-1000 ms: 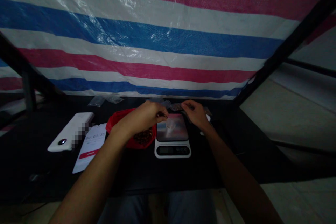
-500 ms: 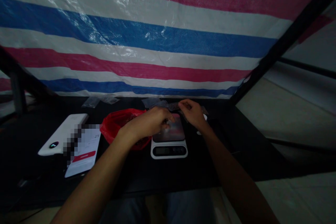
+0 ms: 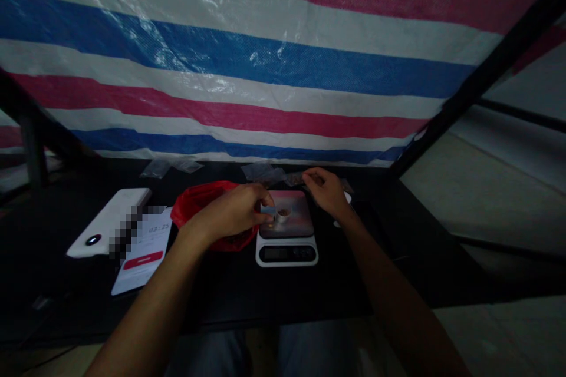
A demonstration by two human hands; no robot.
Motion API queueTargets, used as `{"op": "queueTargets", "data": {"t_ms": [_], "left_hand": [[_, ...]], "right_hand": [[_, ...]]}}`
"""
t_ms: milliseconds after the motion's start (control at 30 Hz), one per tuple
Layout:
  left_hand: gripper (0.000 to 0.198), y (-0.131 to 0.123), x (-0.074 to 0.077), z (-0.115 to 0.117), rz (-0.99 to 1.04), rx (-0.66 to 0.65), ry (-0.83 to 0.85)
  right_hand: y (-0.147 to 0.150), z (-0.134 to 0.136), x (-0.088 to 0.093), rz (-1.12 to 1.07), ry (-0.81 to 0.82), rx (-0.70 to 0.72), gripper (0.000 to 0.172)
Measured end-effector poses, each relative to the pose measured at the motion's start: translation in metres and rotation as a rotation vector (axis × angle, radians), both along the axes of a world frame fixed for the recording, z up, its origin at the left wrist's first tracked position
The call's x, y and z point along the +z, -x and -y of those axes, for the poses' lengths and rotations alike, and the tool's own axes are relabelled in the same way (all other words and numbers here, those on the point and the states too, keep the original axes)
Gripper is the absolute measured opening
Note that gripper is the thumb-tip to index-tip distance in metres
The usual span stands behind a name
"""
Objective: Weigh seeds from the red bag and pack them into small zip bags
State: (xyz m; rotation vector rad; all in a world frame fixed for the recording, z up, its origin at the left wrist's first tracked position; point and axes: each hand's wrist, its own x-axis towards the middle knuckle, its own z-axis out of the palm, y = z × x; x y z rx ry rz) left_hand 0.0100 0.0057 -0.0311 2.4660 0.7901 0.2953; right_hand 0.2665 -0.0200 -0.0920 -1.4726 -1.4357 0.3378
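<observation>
On the steel plate of a small white digital scale (image 3: 287,255) stands a little round cup (image 3: 282,217) with brown bits in it. My left hand (image 3: 241,209) is at the plate's left edge, thumb and forefinger apart beside the cup; whether they touch it I cannot tell. Beneath that wrist lies an open red plastic bag (image 3: 190,203), its dark contents mostly hidden. Behind the scale, my right hand (image 3: 326,191) pinches the edge of a small clear plastic bag (image 3: 293,178) holding brown bits.
Clear bags (image 3: 263,172) lie along the back of the black table (image 3: 336,288), with another group (image 3: 155,168) further left. Left of the red bag are a lit phone (image 3: 148,253) and a white power bank (image 3: 119,206). A striped sheet (image 3: 265,76) rises behind.
My left hand has drawn back leftward from over the scale plate, uncovering the cup. My right hand stays at the clear bag. The camera view has shifted slightly.
</observation>
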Motion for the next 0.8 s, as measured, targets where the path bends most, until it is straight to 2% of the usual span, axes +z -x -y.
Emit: {"op": "queueTargets", "data": {"t_ms": [133, 233, 567, 800], "left_hand": [[0.018, -0.001, -0.015, 0.001, -0.090, -0.061, 0.065], [0.020, -0.004, -0.021, 0.000, -0.088, -0.066, 0.035], [0.021, -0.001, -0.018, 0.004, -0.065, -0.051, -0.038], [0.020, -0.004, -0.023, 0.004, -0.050, -0.062, -0.035]], "right_hand": [[0.000, 0.000, 0.001, 0.015, 0.008, 0.001, 0.026], [0.000, 0.001, 0.000, 0.030, 0.016, -0.007, 0.027], [0.001, 0.003, 0.001, 0.084, 0.015, 0.011, 0.026], [0.001, 0.004, 0.001, 0.140, 0.029, 0.002, 0.026]]}}
